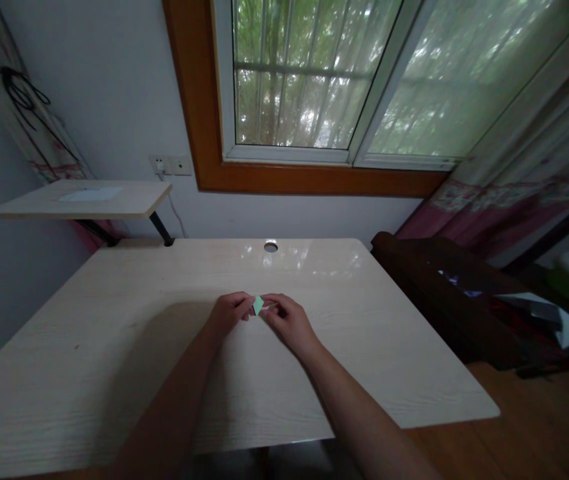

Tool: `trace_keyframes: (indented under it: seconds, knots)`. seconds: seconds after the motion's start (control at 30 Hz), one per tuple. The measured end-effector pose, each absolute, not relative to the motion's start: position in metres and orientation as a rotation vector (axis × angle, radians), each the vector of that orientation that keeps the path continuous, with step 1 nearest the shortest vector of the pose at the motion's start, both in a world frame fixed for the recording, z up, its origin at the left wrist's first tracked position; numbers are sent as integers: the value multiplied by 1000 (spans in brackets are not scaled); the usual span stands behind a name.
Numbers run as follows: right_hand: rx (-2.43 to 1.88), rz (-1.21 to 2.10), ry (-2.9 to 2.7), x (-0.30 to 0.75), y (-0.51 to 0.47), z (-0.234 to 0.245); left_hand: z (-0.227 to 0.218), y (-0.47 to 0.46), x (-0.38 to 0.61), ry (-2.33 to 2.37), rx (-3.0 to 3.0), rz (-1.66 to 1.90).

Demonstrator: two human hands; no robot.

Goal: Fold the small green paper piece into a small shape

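A small light-green piece of folded paper, diamond-shaped from here, is held just above the desk. My left hand pinches its left side between thumb and fingers. From the right, my right hand has its curled fingertips at the paper's right edge, closed on it as far as I can see. The fingers partly cover the paper, so its folds and back side are hidden.
The pale wooden desk has a round cable hole near its back edge. A raised shelf with a white sheet stands at the back left. Beyond the right edge is dark wooden furniture with papers on it.
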State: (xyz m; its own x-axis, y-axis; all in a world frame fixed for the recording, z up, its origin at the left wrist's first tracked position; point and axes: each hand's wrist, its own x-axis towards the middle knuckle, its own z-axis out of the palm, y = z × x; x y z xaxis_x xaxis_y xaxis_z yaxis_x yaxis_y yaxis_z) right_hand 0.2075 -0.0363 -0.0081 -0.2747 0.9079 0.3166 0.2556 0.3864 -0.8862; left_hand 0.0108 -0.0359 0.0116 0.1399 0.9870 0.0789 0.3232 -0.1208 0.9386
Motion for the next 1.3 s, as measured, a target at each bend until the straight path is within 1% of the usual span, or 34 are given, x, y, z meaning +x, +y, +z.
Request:
trace_keyframes:
  seconds: [0.37, 0.53, 0.87, 1.07, 1.3]
  knots:
    - [-1039, 928, -1651, 208, -31, -8, 7, -31, 9, 1299, 1533, 1069]
    - [-975, 1096, -1713, 210, -20, -7, 8, -27, 10, 1338, 1501, 1113]
    - [-920, 1204, -1676, 210, -18, -9, 1, -22, 9, 1331, 1435, 1109]
    - [-989, 1135, -1724, 209, -18, -8, 2, -22, 10, 1313, 1367, 1122]
    - [-1053, 1267, -1647, 204, -16, -10, 3, -22, 10, 1313, 1388, 1113]
